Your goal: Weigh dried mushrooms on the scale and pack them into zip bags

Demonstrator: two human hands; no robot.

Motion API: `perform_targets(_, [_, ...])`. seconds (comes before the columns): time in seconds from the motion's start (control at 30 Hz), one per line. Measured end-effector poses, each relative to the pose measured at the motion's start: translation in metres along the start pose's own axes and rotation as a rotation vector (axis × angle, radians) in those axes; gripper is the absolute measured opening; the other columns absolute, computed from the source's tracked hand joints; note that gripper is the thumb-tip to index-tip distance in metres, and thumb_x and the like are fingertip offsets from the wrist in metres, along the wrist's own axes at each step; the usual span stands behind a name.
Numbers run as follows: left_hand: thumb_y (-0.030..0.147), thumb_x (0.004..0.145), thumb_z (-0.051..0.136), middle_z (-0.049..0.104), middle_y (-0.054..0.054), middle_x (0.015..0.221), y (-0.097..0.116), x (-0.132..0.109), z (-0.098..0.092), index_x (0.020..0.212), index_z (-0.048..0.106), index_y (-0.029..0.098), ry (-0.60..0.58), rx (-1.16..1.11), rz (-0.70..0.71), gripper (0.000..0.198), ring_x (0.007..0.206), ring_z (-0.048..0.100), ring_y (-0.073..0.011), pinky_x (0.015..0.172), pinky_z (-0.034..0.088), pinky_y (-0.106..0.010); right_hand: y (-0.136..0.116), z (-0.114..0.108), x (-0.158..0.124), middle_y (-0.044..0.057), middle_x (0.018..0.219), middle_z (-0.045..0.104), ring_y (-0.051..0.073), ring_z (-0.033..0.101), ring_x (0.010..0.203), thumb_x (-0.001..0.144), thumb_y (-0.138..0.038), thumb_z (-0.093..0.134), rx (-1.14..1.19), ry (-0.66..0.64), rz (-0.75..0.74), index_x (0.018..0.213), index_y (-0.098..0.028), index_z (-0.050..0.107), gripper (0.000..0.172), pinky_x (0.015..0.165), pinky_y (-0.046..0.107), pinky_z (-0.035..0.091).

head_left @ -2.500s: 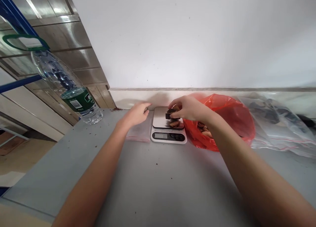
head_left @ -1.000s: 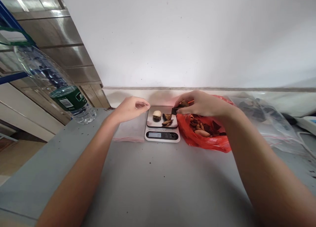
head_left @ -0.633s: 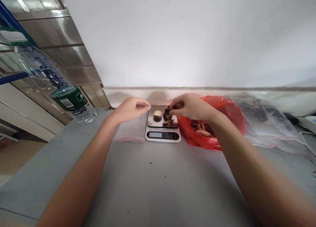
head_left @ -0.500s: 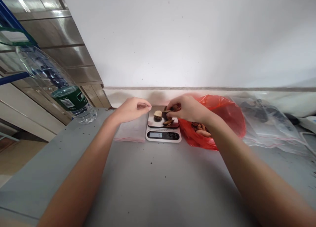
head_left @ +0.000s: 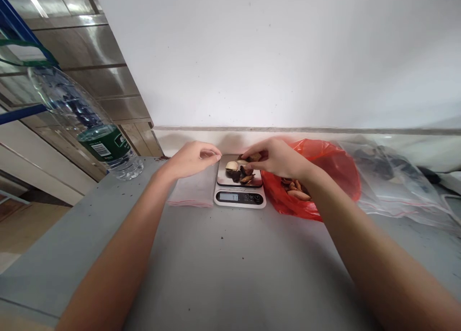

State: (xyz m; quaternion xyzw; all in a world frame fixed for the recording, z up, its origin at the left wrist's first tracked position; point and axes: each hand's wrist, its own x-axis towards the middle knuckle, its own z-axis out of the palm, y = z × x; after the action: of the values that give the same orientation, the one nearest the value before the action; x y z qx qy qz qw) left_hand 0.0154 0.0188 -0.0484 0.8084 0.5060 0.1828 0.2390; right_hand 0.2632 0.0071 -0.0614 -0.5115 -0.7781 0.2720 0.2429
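Brown and black dry bits, some curly, sit on a white scale, next to a smooth, pale lump. More brown bits are inside the red bag. Clear bags lie to its right, with something dark showing through. The right hand is over the scale, fingers a little apart; I can't tell if they hold a bit. The left hand's fingertips are close together beside the scale. Half a second ago, the right fingers pinched a black bit; now black bits lie by the pale lump.
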Motion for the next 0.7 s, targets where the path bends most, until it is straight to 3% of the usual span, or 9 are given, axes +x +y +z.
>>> perform_targets(0.23, [0.038,0.095,0.060,0.081,-0.007,0.122,0.001,0.000,0.000,0.109,0.080,0.022,-0.018,0.000,-0.007,0.029,0.112,0.075,-0.0287,0.098,0.059,-0.038,-0.007,0.001,-0.001,0.006,0.092,0.083,0.021,0.075,0.085,0.085,-0.007,0.069,0.032,-0.058,0.044,0.102,-0.016,0.084,0.025,0.080,0.031,0.058])
perform_targets(0.47, [0.044,0.095,0.057,0.080,-0.009,0.126,0.003,-0.003,-0.006,0.112,0.079,0.021,-0.050,0.047,-0.038,0.036,0.112,0.074,-0.0293,0.099,0.057,-0.037,-0.015,-0.008,-0.007,0.007,0.097,0.083,0.021,0.074,0.090,0.088,-0.010,0.064,0.013,0.022,0.045,0.100,-0.016,0.082,0.022,0.084,0.033,0.056])
perform_targets(0.53, [0.048,0.095,0.054,0.080,-0.009,0.125,0.002,-0.006,-0.013,0.111,0.078,0.021,-0.141,0.104,-0.071,0.039,0.111,0.074,-0.0300,0.097,0.056,-0.037,-0.016,-0.013,-0.010,0.006,0.094,0.081,0.021,0.072,0.087,0.089,-0.014,0.062,0.003,0.028,0.055,0.105,-0.016,0.081,0.025,0.082,0.034,0.054])
perform_targets(0.7, [0.056,0.082,0.061,0.078,-0.008,0.127,-0.001,-0.011,-0.030,0.117,0.072,0.025,-0.505,0.270,-0.228,0.048,0.111,0.073,-0.0306,0.086,0.055,-0.033,-0.012,-0.022,-0.015,0.000,0.074,0.069,0.018,0.059,0.068,0.088,-0.022,0.064,0.013,0.037,0.027,0.117,-0.019,0.071,0.030,0.070,0.033,0.048])
